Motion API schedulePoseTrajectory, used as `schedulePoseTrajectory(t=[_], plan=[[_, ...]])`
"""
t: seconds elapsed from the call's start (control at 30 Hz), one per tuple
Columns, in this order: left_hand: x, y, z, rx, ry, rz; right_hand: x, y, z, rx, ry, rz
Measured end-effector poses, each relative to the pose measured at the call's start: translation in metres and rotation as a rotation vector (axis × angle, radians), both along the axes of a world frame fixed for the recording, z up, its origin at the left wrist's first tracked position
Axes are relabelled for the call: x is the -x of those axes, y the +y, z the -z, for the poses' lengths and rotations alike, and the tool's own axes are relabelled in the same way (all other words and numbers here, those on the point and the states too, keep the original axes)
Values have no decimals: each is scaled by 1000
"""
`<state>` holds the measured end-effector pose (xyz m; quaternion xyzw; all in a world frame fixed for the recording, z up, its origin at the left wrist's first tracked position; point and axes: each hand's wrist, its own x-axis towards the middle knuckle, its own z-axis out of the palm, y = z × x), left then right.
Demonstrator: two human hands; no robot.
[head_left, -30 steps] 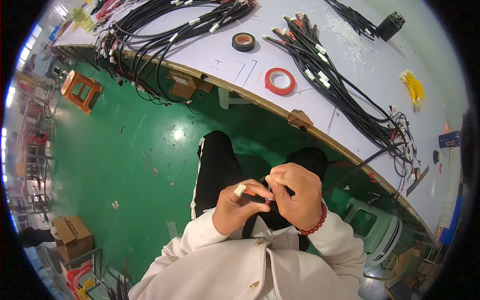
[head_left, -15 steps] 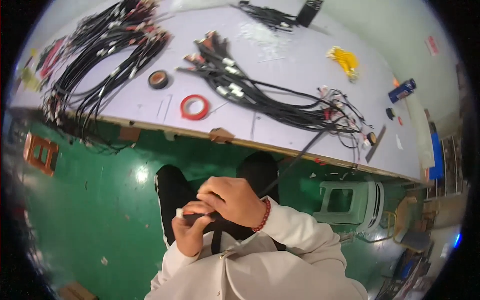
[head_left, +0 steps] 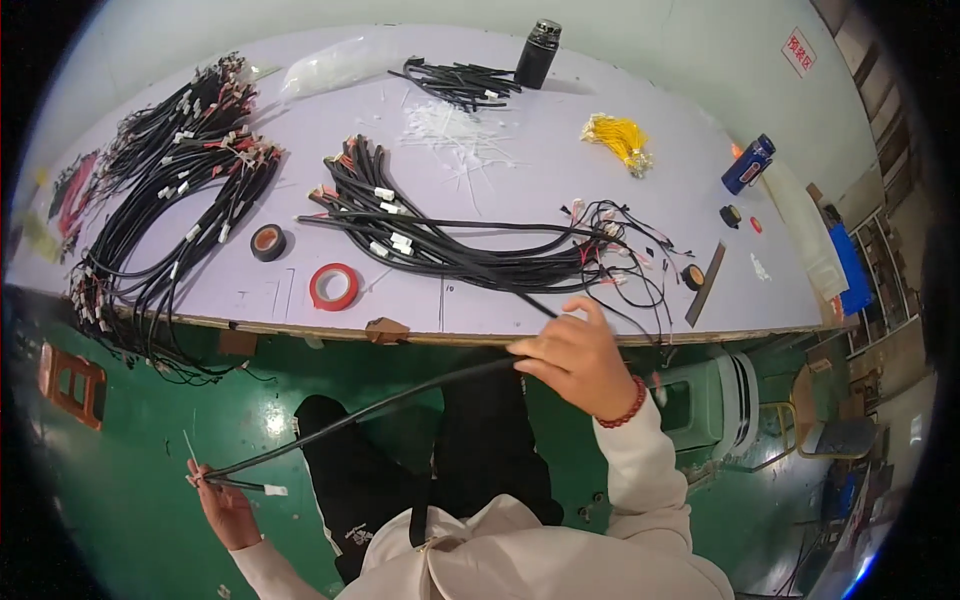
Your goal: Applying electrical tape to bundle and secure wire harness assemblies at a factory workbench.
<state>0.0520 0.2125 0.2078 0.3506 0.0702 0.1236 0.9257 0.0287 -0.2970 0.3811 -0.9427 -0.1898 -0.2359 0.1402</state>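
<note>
A black sleeved cable (head_left: 390,402) stretches across my lap between my two hands. Far out to the left, my left hand (head_left: 228,512) pinches one end of it. A thin white strip, apparently a cable tie (head_left: 190,446), sticks up from those fingers, and a short branch with a white connector or label (head_left: 275,490) hangs beside them. Just off the table's front edge, my right hand (head_left: 578,362) has its fingers closed round the cable. From there the cable runs up to the large bundle of black cables (head_left: 460,250) on the table.
Coiled black harnesses (head_left: 130,235) lie at the left. Red tape (head_left: 334,287), black tape (head_left: 268,242), loose white ties (head_left: 455,135), yellow wires (head_left: 618,140), a black flask (head_left: 538,55) and a blue can (head_left: 748,165) rest on the table. A green stool (head_left: 690,405) stands below right.
My hands have moved apart: the left out to the lower left, the right up toward the table edge. The cable now spans between them. The view has tilted up, showing more table.
</note>
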Motion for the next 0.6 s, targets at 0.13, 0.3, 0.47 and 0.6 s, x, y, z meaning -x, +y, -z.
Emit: schedulePoseTrajectory(t=[0.13, 0.3, 0.47, 0.6], plan=[[6, 26, 20, 56, -13, 166, 11, 7, 5, -285, 115, -61], [9, 32, 41, 17, 161, 180, 19, 12, 2, -386, 178, -9], [5, 27, 56, 32, 403, 187, 21, 6, -5, -426, 332, -58], [3, 28, 63, 66, 423, 253, 21, 7, -7, -467, 324, -52]])
